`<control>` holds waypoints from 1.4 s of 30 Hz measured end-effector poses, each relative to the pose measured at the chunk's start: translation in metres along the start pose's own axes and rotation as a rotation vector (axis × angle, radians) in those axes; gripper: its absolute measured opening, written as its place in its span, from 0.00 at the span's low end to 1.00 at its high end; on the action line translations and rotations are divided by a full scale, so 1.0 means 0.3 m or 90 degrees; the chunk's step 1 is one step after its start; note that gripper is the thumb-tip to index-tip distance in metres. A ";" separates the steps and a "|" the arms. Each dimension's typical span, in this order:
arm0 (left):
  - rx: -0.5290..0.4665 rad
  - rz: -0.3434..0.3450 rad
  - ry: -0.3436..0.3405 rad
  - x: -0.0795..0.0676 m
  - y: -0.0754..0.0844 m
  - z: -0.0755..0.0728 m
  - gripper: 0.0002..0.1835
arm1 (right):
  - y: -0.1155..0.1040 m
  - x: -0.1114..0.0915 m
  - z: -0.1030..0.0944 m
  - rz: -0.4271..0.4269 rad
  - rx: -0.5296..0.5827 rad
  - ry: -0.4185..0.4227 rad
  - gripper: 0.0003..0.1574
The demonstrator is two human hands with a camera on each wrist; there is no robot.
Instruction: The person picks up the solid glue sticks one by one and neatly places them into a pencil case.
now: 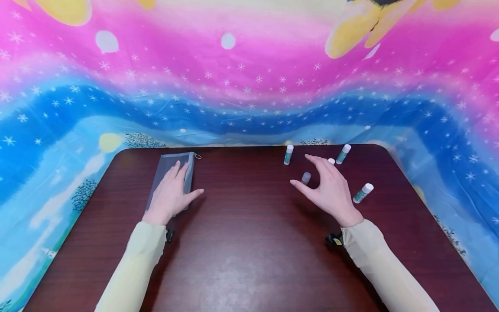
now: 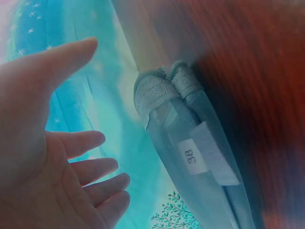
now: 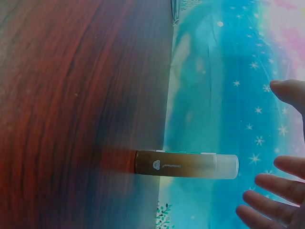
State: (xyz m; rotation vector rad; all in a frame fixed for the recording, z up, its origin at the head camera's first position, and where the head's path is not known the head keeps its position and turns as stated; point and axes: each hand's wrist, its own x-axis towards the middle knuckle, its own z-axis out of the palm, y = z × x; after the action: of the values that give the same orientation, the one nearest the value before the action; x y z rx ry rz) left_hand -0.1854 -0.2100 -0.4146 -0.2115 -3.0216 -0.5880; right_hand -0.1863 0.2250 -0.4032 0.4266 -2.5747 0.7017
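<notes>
A grey zip pouch with a ring on its zipper pull lies on the left of the table. Over it is my left hand, fingers extended and thumb out, holding nothing. The left wrist view shows the pouch bulging beside the hand, with a white tag reading 38. My right hand hovers with thumb and fingers spread. Just beyond its thumb stands a glue stick with a translucent cap, partly hidden; in the right wrist view this glue stick has a brownish body and stands apart from the fingers.
Several white-capped glue sticks with green labels stand around the right hand: one at the back, one at the back right, one at the right. Another white cap shows behind the fingers. A patterned cloth surrounds the dark wooden table.
</notes>
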 end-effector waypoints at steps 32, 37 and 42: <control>-0.014 -0.113 0.066 -0.065 0.008 0.034 0.25 | 0.041 -0.044 0.035 0.015 -0.029 -0.016 0.52; -0.020 -0.132 0.067 -0.060 0.001 0.036 0.16 | 0.048 -0.048 0.040 0.027 -0.033 -0.029 0.49; -0.025 -0.144 0.070 -0.058 -0.005 0.037 0.10 | 0.052 -0.051 0.042 0.044 -0.033 -0.049 0.45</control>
State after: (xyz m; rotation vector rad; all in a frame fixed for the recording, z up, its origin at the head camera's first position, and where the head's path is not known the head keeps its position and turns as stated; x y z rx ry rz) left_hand -0.1686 -0.2094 -0.4270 0.1596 -2.9485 -0.6513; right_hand -0.1837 0.2339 -0.4268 0.3557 -2.6847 0.6531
